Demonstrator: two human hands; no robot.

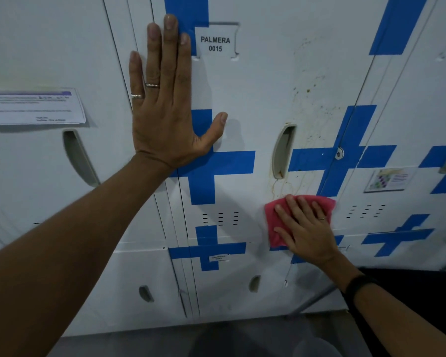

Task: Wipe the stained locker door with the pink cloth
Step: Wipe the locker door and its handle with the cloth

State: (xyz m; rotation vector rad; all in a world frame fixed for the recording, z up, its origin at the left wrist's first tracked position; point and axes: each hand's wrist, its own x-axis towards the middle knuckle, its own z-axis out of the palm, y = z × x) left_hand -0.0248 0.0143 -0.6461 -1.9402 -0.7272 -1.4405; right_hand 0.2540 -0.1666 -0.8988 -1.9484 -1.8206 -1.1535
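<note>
- Our right hand [304, 228] lies flat with its fingers [292, 207] spread, pressing the pink cloth [273, 222] against the locker door [263, 86]; nothing is gripped, the palm simply pins the cloth to the metal.
- A thin ring sits on one finger of this hand, and a dark band [358, 284] wraps the wrist.
- The cloth shows at 9 and 12 o'clock of the hand, its top edge just under the lower end of the recessed handle [283, 150].
- Our left hand [165, 104] is open too, fingers straight and pointing to 12 o'clock, thumb out to 3 o'clock, palm flat on the door's left edge; it holds nothing.
- Two rings [144, 90] show on this hand.
- At 2 o'clock of the left fingertips sits a name label [215, 43] reading PALMERA 0015.
- Brownish stains [307, 104] speckle the door at 12 o'clock of the cloth, running beside the handle, with thin dried trails reaching down to the cloth's top edge.
- Blue tape crosses [216, 163] mark the doors; one lies partly under the left palm.
- Small vent slots [220, 219] sit at 9 o'clock of the cloth.
- A paper notice [34, 106] hangs on the neighbouring door, at 9 o'clock of the left hand.
</note>
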